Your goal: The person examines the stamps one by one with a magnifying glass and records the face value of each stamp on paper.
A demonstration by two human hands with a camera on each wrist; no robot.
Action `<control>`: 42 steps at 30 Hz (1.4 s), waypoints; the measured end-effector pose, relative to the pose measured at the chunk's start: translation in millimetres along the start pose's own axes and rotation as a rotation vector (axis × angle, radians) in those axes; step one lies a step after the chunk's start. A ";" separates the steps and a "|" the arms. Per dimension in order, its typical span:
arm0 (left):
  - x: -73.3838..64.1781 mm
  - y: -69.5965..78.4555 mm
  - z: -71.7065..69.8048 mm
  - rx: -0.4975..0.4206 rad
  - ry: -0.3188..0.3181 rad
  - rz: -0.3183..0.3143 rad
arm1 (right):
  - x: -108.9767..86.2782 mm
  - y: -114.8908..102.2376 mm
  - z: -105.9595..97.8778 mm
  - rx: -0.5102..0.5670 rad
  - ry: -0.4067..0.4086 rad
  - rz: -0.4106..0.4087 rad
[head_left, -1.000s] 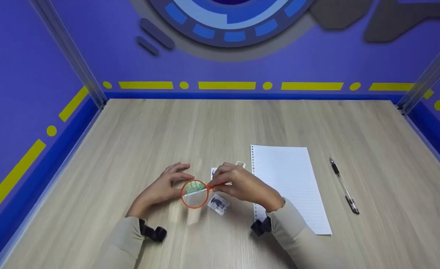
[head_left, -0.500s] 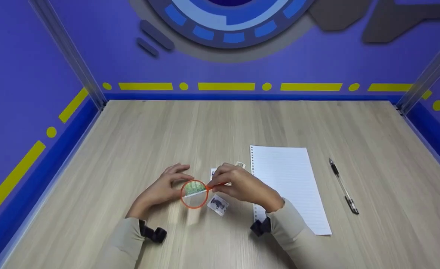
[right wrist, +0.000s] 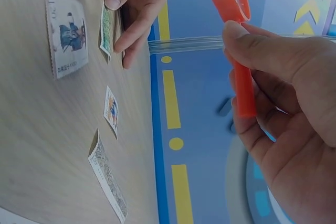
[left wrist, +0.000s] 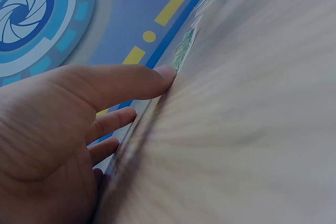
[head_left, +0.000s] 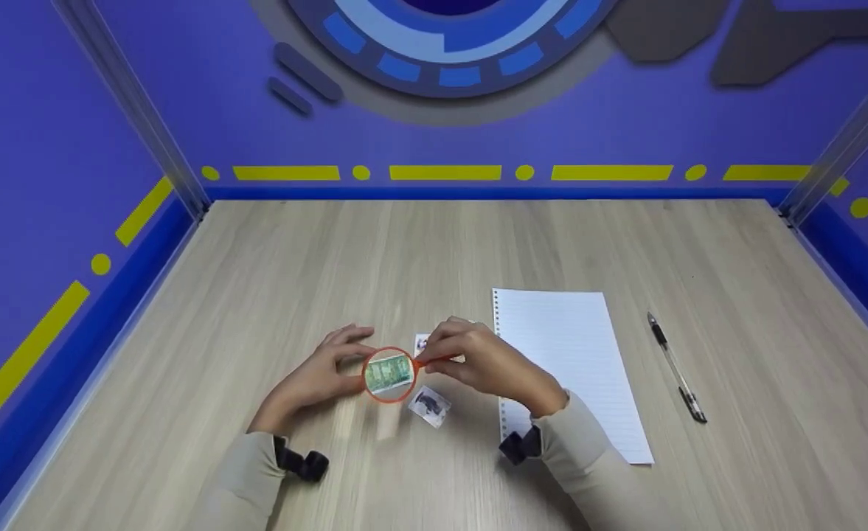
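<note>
My right hand (head_left: 481,365) grips the handle of an orange magnifying glass (right wrist: 244,90), its round lens raised above the table. Through that lens, in the head view, a green postage stamp (right wrist: 106,32) appears enlarged and whole. My left hand (head_left: 319,376) rests on the table to the left, thumb and index finger spread and touching the stamp's edges. Closer to me lies a stamp with a dark figure (head_left: 430,406). In the right wrist view, a small colourful stamp (right wrist: 111,111) and a grey stamp (right wrist: 107,179) lie farther along; my right hand partly hides them in the head view.
A sheet of lined paper (head_left: 570,346) with punched holes lies to the right, partly under my right forearm. Beyond it is a black-and-clear pen (head_left: 675,365). Purple-blue panels (head_left: 434,140) wall the wooden table (head_left: 330,258) at the back and sides.
My right hand has shifted the magnifying glass slightly away from me and to the right, so the lens now frames the whole green stamp. My left hand stays put.
</note>
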State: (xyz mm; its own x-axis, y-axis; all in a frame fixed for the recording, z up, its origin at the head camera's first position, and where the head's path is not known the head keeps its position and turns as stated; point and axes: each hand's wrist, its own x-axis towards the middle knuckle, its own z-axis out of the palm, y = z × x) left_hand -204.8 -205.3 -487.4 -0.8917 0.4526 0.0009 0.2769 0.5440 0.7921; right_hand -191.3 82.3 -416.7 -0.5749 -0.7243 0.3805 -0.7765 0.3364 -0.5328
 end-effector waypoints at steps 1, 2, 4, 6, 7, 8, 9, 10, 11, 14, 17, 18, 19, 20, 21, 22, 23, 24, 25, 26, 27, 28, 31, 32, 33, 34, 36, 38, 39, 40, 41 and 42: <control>-0.1 0.0 -0.2 -0.004 0.000 -0.001 | -0.3 0.3 -0.6 0.002 0.005 0.000; -0.2 -0.4 -0.2 -0.005 0.000 0.004 | -0.6 0.7 -1.0 0.004 0.010 -0.001; 0.1 -1.0 0.0 -0.009 0.000 0.011 | -1.4 1.5 -1.8 0.009 0.021 -0.001; 0.4 -1.9 0.3 -0.009 -0.001 0.024 | -2.5 2.9 -2.7 0.005 0.038 -0.014; 0.7 -2.5 0.5 -0.009 0.000 0.030 | -3.1 3.8 -3.2 0.001 0.050 -0.024; 0.9 -3.2 0.6 -0.008 0.000 0.036 | -3.6 4.4 -3.9 -0.001 0.061 -0.032; 0.9 -3.2 0.8 -0.008 0.001 0.035 | -4.0 5.0 -4.8 -0.003 0.072 -0.039; 0.9 -3.1 0.7 -0.005 0.001 0.036 | -4.5 6.3 -5.5 -0.005 0.084 -0.048; 1.0 -3.1 0.7 -0.004 0.003 0.037 | -4.9 7.0 -6.6 -0.009 0.097 -0.056; 0.6 -1.8 0.9 0.008 0.005 0.028 | -6.7 8.1 -10.4 -0.013 0.117 -0.040; 0.3 -0.4 0.9 0.016 0.002 0.018 | -9.3 9.6 -14.9 -0.018 0.130 -0.017; 0.2 -0.3 0.8 0.017 0.000 0.016 | -10.4 10.2 -16.6 -0.020 0.136 -0.009; 0.2 -0.3 0.8 0.020 -0.001 0.020 | -11.7 11.3 -18.2 -0.018 0.142 -0.002; 0.2 -0.4 0.6 0.020 -0.002 0.024 | -13.1 12.4 -19.8 -0.019 0.150 0.004; 0.2 -0.8 0.5 0.019 -0.003 0.024 | -14.5 13.5 -21.6 -0.020 0.158 0.010; 0.2 -1.1 0.3 0.017 -0.004 0.030 | -16.1 14.7 -23.5 -0.015 0.167 0.017; 0.3 -1.6 0.3 0.018 -0.005 0.033 | -17.6 15.7 -25.6 -0.014 0.177 0.025; 0.4 -2.1 0.3 0.018 -0.005 0.036 | -19.3 16.9 -27.7 -0.014 0.186 0.032; 0.2 -2.3 0.2 0.018 -0.006 0.038 | -21.0 18.1 -29.9 -0.014 0.195 0.039; 0.2 -2.6 -0.1 0.016 -0.005 0.037 | -22.6 19.2 -32.0 -0.015 0.203 0.047; 0.0 -2.7 -0.2 0.017 -0.004 0.035 | -24.1 20.2 -34.2 -0.015 0.214 0.055; -0.2 -2.5 -0.2 0.016 -0.003 0.033 | -25.8 21.3 -36.2 -0.017 0.224 0.062; -1.0 -1.4 -0.3 0.018 0.003 0.027 | -30.8 25.0 -42.0 -0.027 0.256 0.078; -1.1 -1.0 -0.2 0.020 0.004 0.024 | -32.6 26.2 -43.8 -0.028 0.265 0.084; -1.2 -0.6 0.1 0.021 0.003 0.019 | -34.5 27.5 -45.7 -0.032 0.274 0.090; -1.1 -0.3 0.4 0.020 0.002 0.016 | -36.6 28.4 -47.5 -0.039 0.282 0.096; -1.0 0.0 0.7 0.017 -0.001 0.005 | -40.6 30.4 -51.5 -0.047 0.297 0.112; -0.7 0.4 1.1 0.018 -0.005 -0.006 | -44.9 32.4 -55.2 -0.056 0.315 0.129; -0.6 0.4 1.2 0.018 -0.005 -0.009 | -46.9 33.1 -57.1 -0.059 0.325 0.139; -0.7 0.4 1.2 0.016 -0.005 -0.013 | -48.8 34.0 -58.7 -0.064 0.334 0.149; -1.0 0.3 1.3 0.015 -0.005 -0.017 | -50.6 35.0 -60.5 -0.066 0.343 0.158; -1.2 0.4 1.3 0.017 -0.004 -0.017 | -52.6 35.7 -62.1 -0.071 0.353 0.168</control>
State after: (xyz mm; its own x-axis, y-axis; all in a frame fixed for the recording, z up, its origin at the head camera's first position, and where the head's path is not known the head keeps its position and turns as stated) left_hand -203.2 -204.7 -487.9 -0.8948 0.4462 -0.0147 0.2681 0.5633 0.7816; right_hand -204.9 169.8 -408.8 -0.7392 -0.4085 0.5355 -0.6729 0.4820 -0.5612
